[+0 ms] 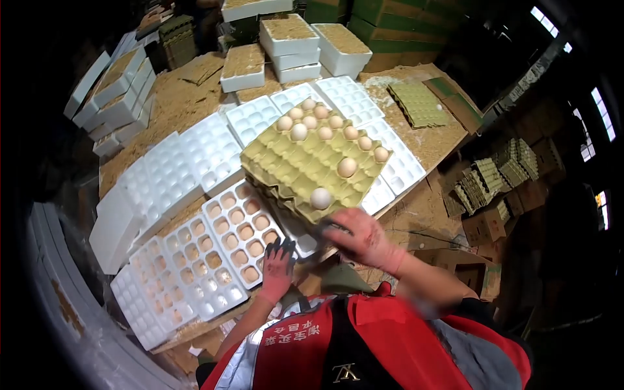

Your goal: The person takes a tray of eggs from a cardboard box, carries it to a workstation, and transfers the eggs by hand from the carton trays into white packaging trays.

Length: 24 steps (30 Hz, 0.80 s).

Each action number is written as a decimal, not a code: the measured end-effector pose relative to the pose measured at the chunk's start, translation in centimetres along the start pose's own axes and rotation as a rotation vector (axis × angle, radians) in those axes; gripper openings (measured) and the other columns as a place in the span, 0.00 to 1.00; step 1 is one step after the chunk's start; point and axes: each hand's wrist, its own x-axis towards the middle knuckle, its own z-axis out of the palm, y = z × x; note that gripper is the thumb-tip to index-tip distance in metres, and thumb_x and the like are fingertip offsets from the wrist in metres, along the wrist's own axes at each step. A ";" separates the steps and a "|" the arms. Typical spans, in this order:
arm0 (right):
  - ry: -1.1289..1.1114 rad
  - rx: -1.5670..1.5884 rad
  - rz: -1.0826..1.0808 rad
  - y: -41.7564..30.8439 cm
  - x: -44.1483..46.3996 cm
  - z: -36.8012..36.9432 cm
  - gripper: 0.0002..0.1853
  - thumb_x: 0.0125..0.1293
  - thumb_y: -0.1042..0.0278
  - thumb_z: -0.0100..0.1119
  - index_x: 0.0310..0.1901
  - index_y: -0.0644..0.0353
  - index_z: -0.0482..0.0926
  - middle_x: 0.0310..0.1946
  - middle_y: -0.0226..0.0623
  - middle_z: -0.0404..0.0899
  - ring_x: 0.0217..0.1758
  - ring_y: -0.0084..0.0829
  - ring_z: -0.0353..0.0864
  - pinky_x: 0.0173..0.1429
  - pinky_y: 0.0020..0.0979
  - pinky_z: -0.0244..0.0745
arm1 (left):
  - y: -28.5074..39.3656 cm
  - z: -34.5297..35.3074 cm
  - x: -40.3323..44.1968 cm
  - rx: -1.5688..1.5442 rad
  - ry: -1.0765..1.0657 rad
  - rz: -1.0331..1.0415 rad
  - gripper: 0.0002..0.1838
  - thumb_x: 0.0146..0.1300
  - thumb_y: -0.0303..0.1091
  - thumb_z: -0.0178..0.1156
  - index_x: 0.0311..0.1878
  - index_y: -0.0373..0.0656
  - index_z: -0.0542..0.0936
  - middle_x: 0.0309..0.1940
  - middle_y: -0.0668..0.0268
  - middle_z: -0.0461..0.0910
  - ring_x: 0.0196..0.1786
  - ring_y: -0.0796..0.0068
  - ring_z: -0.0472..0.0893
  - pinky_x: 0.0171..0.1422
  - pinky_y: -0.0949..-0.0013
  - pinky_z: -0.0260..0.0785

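Note:
My left hand [278, 270], in a pink glove with dark fingertips, reaches over the right edge of a white foam tray [232, 237] whose pockets hold several eggs. Its fingers are spread. My right hand [361, 237], gloved alike, is beside the near corner of a stack of yellow-green egg flats [286, 162]; its fingers are blurred, and whether they hold something does not show. Several eggs sit on the top flat, mostly along its far side, with a pale egg [320, 198] near the front corner.
More foam trays [211, 153] cover the middle of the table. Foam boxes filled with sawdust [289, 36] stand behind, and others [117, 84] at the left. One egg flat [418, 104] lies at the right back. Cardboard boxes [484, 224] and stacked flats stand beyond the right edge.

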 end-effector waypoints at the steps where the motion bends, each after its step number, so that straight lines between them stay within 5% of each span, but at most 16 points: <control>1: 0.060 -0.089 0.114 2.7 -0.4 -2.5 0.22 0.54 0.78 0.61 0.53 0.55 0.78 0.51 0.41 0.77 0.50 0.45 0.79 0.53 0.41 0.76 | -0.1 0.6 -0.7 -0.083 0.035 -0.164 0.29 0.60 0.34 0.65 0.66 0.40 0.73 0.67 0.49 0.71 0.70 0.41 0.68 0.76 0.45 0.55; 2: 0.124 -0.173 0.225 6.0 -0.6 -5.0 0.22 0.55 0.80 0.59 0.54 0.55 0.78 0.52 0.40 0.77 0.51 0.44 0.78 0.54 0.41 0.76 | 0.4 0.2 -0.3 -0.263 0.396 -0.189 0.26 0.59 0.28 0.63 0.62 0.40 0.76 0.60 0.47 0.75 0.64 0.40 0.72 0.72 0.46 0.62; 4: 0.015 -0.324 0.384 13.5 -2.1 -7.9 0.24 0.56 0.82 0.55 0.56 0.55 0.77 0.55 0.40 0.77 0.55 0.43 0.77 0.56 0.41 0.74 | 5.8 -9.5 5.7 -0.531 0.499 -0.303 0.23 0.57 0.25 0.63 0.58 0.39 0.79 0.55 0.46 0.77 0.61 0.40 0.73 0.69 0.48 0.65; 7: -0.341 -0.229 0.157 20.8 -3.6 -7.1 0.26 0.58 0.81 0.55 0.60 0.56 0.74 0.56 0.39 0.75 0.59 0.43 0.74 0.59 0.40 0.73 | 14.1 -13.9 14.3 -0.278 0.520 -0.026 0.23 0.55 0.30 0.66 0.56 0.40 0.80 0.53 0.48 0.77 0.60 0.45 0.74 0.67 0.48 0.65; 8: -0.290 -0.171 0.155 22.1 -3.9 -6.4 0.25 0.58 0.79 0.59 0.60 0.54 0.74 0.54 0.38 0.75 0.58 0.42 0.75 0.60 0.39 0.72 | 16.5 -13.2 16.8 -0.136 0.528 0.090 0.24 0.55 0.32 0.67 0.57 0.41 0.80 0.54 0.49 0.77 0.60 0.46 0.74 0.67 0.49 0.65; 10: -0.291 -0.069 0.066 23.7 -3.0 -8.4 0.29 0.55 0.74 0.70 0.60 0.55 0.73 0.55 0.40 0.75 0.59 0.45 0.76 0.62 0.39 0.73 | 19.1 -12.2 21.7 -0.051 0.220 0.059 0.27 0.55 0.39 0.70 0.58 0.43 0.79 0.55 0.51 0.75 0.60 0.49 0.74 0.65 0.51 0.66; 12: -0.267 0.378 0.391 25.4 -2.8 -9.5 0.25 0.56 0.73 0.71 0.55 0.56 0.73 0.53 0.39 0.76 0.56 0.41 0.79 0.59 0.35 0.77 | 19.3 -9.8 24.4 0.141 0.101 0.036 0.33 0.50 0.38 0.75 0.60 0.44 0.75 0.58 0.50 0.72 0.58 0.46 0.73 0.64 0.51 0.66; 14: -0.013 1.032 0.651 28.2 -3.3 -9.1 0.25 0.57 0.76 0.67 0.57 0.56 0.72 0.52 0.44 0.76 0.56 0.42 0.79 0.60 0.33 0.77 | 19.8 -9.0 25.1 0.144 0.073 -0.051 0.30 0.47 0.38 0.76 0.54 0.43 0.76 0.51 0.53 0.73 0.56 0.48 0.74 0.62 0.50 0.67; 15: 0.007 1.073 0.650 29.8 -3.1 -8.8 0.28 0.57 0.74 0.65 0.60 0.54 0.71 0.54 0.47 0.74 0.57 0.46 0.79 0.61 0.36 0.77 | 20.2 -9.0 25.1 0.141 0.084 -0.072 0.27 0.51 0.38 0.74 0.53 0.43 0.76 0.50 0.54 0.74 0.56 0.51 0.75 0.61 0.52 0.68; 19: -0.571 0.176 0.221 26.6 2.4 -10.5 0.26 0.57 0.66 0.64 0.58 0.50 0.72 0.54 0.47 0.70 0.53 0.47 0.80 0.56 0.43 0.78 | 21.4 -10.8 25.0 -0.477 0.177 -0.368 0.17 0.61 0.35 0.69 0.49 0.40 0.77 0.42 0.62 0.80 0.48 0.68 0.81 0.52 0.64 0.74; 20: -0.530 -0.016 -0.018 27.3 1.8 -8.9 0.23 0.57 0.66 0.64 0.55 0.50 0.73 0.50 0.47 0.71 0.47 0.46 0.80 0.49 0.43 0.78 | 21.3 -11.5 25.2 -1.072 0.257 -0.532 0.12 0.68 0.35 0.61 0.50 0.39 0.78 0.38 0.68 0.80 0.42 0.78 0.80 0.45 0.71 0.74; 22: -0.515 -0.143 -0.051 27.8 1.1 -6.2 0.25 0.56 0.61 0.68 0.56 0.50 0.74 0.48 0.44 0.70 0.47 0.42 0.80 0.47 0.41 0.78 | 19.3 -12.2 26.9 -1.260 0.320 -0.462 0.13 0.70 0.37 0.59 0.52 0.40 0.80 0.39 0.70 0.80 0.40 0.80 0.79 0.45 0.70 0.74; 24: -0.480 -0.160 -0.109 28.4 1.4 -5.3 0.24 0.56 0.62 0.67 0.56 0.50 0.74 0.47 0.43 0.73 0.47 0.42 0.81 0.48 0.41 0.78 | 18.3 -13.0 30.3 -0.918 0.306 -0.591 0.16 0.68 0.39 0.63 0.52 0.39 0.81 0.40 0.67 0.82 0.41 0.79 0.80 0.46 0.70 0.75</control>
